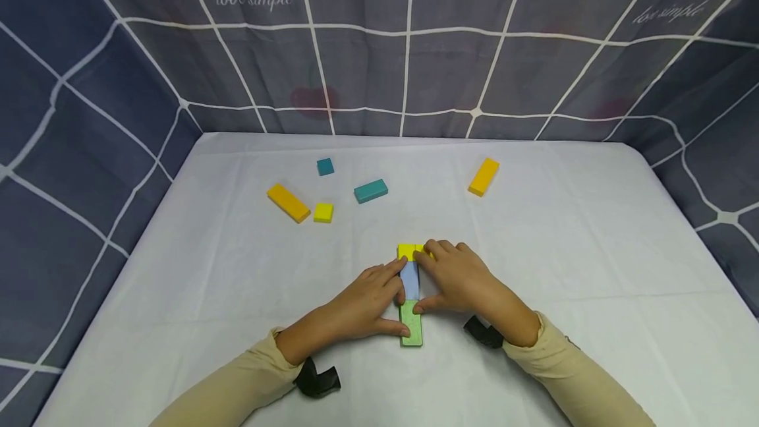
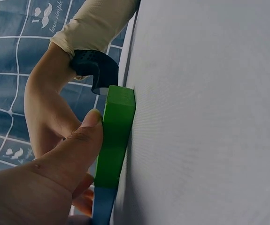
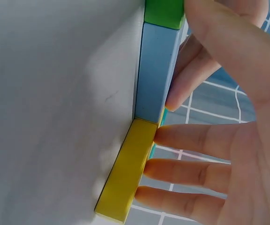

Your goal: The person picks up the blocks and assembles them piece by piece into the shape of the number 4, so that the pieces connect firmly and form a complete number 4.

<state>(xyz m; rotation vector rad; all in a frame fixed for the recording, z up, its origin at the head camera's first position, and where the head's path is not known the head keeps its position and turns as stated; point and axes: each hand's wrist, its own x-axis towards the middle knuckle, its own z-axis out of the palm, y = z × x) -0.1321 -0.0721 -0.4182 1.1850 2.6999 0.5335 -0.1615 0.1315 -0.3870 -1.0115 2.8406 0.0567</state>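
Observation:
A green block (image 1: 412, 331), a light blue block (image 1: 409, 281) and yellow block pieces (image 1: 406, 252) lie end to end in a row on the white table. My left hand (image 1: 370, 302) is on the row's left side, its thumb on the green block and its index finger reaching the yellow end. From the other side, my right hand (image 1: 465, 279) touches the row with its thumb by the green block. In the right wrist view, its straight fingers (image 3: 186, 171) touch the side of a yellow block (image 3: 125, 171), which meets the blue block (image 3: 156, 70) at a slight angle.
Farther back lie a small teal block (image 1: 325, 167), a longer teal block (image 1: 371, 191), an orange block (image 1: 288, 203) and a small yellow block (image 1: 323, 213). Another orange block (image 1: 483, 177) is at the back right. A dark checked curtain (image 1: 367, 71) surrounds the table.

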